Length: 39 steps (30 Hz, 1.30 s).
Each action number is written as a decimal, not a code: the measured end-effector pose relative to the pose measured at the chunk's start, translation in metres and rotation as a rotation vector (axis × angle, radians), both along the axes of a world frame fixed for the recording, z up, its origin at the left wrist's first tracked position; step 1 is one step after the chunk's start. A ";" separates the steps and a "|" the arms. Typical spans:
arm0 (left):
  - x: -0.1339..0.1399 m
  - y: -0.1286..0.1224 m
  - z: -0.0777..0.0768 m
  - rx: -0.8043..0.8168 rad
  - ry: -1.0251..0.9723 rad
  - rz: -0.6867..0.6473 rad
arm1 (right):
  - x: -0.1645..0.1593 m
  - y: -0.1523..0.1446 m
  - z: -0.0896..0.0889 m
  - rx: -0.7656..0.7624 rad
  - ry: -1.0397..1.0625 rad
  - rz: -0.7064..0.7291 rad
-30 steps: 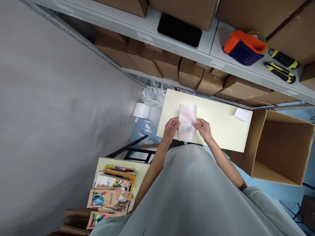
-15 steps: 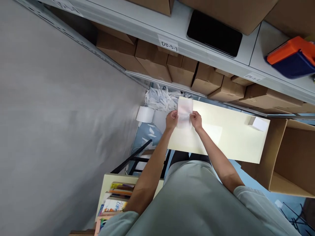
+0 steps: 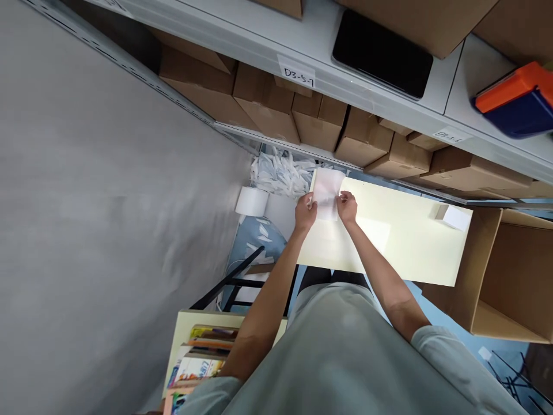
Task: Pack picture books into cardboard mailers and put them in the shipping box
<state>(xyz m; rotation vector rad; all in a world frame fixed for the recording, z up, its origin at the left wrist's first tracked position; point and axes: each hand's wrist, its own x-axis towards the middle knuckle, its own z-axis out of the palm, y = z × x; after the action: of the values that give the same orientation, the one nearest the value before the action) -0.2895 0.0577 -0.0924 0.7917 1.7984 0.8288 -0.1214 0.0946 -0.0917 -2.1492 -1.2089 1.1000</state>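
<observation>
A thin, pale pinkish-white sheet [image 3: 327, 187], apparently paper, is held over the left end of the cream tabletop [image 3: 419, 248]. My left hand [image 3: 306, 211] pinches its left edge, fingers closed. On the opposite edge, my right hand [image 3: 347, 208] has its fingertips together at the sheet; the exact grip is too small to make out. Beside my right wrist, a white sheet [image 3: 377, 231] lies flat on the table. A small white block-like stack [image 3: 453, 217] sits at the table's right end.
Shelves with cardboard boxes [image 3: 317, 118] run above the table, carrying a black phone [image 3: 382, 53] and an orange-and-blue object [image 3: 518, 101]. White paper scraps [image 3: 280, 173] and a white roll [image 3: 252, 202] are at left. An open carton [image 3: 514, 276] stands right; books [image 3: 201, 363] lie lower left.
The pinkish sheet has shifted slightly up and its top edge now slants to the right. My left hand has moved a little right, and both hands still meet the sheet's sides.
</observation>
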 end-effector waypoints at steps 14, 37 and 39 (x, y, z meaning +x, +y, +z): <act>0.051 -0.122 0.152 0.244 -0.090 0.155 | 0.085 -0.087 0.152 0.135 0.380 0.233; 0.162 -0.492 0.352 0.503 0.613 1.145 | 0.027 -0.320 0.335 0.102 0.846 1.341; 0.161 -0.531 0.363 0.532 0.662 1.237 | 0.010 -0.354 0.347 0.125 0.872 1.432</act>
<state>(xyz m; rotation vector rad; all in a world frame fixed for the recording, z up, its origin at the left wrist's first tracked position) -0.1285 -0.4728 0.2704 0.1443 2.7135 2.0756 -0.1111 -0.2593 0.2548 -0.2212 -2.1264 2.0035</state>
